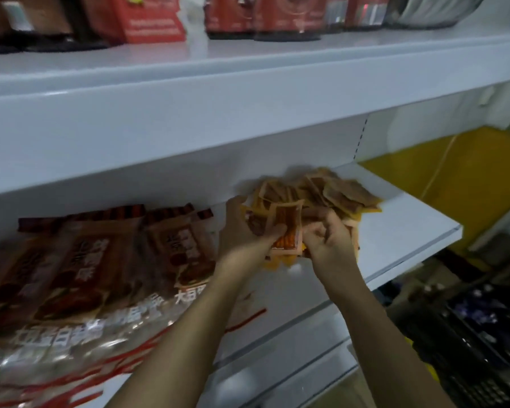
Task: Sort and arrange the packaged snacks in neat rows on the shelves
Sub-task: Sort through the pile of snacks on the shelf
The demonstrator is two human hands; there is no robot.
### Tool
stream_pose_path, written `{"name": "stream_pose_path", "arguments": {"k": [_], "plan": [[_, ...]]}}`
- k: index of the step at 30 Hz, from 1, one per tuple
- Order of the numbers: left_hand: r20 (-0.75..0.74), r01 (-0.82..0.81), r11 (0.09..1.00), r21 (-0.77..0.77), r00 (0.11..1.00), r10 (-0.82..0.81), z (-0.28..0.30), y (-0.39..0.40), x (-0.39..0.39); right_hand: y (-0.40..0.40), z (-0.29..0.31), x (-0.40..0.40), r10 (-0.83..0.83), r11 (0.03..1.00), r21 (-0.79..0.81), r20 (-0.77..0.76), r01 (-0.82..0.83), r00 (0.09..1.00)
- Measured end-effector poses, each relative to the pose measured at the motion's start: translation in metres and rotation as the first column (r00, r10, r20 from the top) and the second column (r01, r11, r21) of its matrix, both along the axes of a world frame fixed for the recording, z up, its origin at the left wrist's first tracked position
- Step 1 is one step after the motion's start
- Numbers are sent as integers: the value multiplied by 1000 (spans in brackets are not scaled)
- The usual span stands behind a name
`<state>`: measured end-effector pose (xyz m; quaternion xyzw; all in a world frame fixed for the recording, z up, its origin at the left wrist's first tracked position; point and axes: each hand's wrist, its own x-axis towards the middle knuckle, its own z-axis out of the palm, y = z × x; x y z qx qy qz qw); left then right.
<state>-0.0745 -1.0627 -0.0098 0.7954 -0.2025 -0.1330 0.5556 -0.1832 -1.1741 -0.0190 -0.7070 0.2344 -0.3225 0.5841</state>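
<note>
Both hands (249,231) (327,240) grip blurred sachets (336,192) — seemingly heaped — beside large bags (106,260).

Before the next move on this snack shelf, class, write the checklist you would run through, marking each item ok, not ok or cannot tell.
1. Left hand holds a small sachet: ok, fingers curled round it.
2. Right hand has a firm hold on sachets: cannot tell, blurred.
3. Pile of small sachets in neat rows: not ok, a loose heap.
4. Free space on the middle shelf right of the pile: ok.
5. Large brown snack bags kept apart from the pile: ok, they lie to its left.
6. Bags lined up evenly: cannot tell, blurred.
</note>
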Motion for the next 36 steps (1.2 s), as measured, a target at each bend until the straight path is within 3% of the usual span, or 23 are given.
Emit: {"name": "stream_pose_path", "arguments": {"k": [2, 4, 7, 11, 17, 21, 26, 29, 31, 34, 36], "plan": [[47, -21, 997, 78, 999, 17, -2, -32, 12, -37, -6, 16, -15, 998, -55, -31, 13, 999], [94, -35, 979, 200, 995, 17, -11, -52, 20, -68, -17, 30, -64, 974, -223, -130, 33, 990], [102, -71, 919, 387, 994, 34, -29, -56, 19, -94, -37, 29, -64, 902, -421, -340, -91, 938], [152, -122, 918, 378, 986, 69, -51, -48, 16, -93, -59, 14, -164, 818, -559, -454, -136, 876], [211, -99, 901, 423, 977, 8, -34, -35, 7, -79, -81, 0, -256, 767, -641, -263, 30, 930], [333, -213, 904, 372, 939, 84, -14, -11, -2, -68, -65, 7, -236, 765, -636, -135, 98, 962], [509, -376, 856, 356, 846, 160, 0, 54, -7, -20, -36, 31, -91, 741, -672, -72, 19, 993], [605, -438, 836, 331, 778, 168, 11, 110, -6, 36, -18, 43, 119, 767, -624, -91, -150, 989], [624, -489, 798, 354, 759, 188, 16, 154, -6, 77, -8, 50, 263, 716, -638, -131, -284, 956], [531, -609, 647, 459, 772, 350, 27, 232, -12, 145, 4, 52, 376, 603, -646, -287, -468, 881], [521, -675, 552, 491, 735, 435, 26, 291, -19, 195, 12, 50, 350, 557, -630, -414, -542, 840]]}}
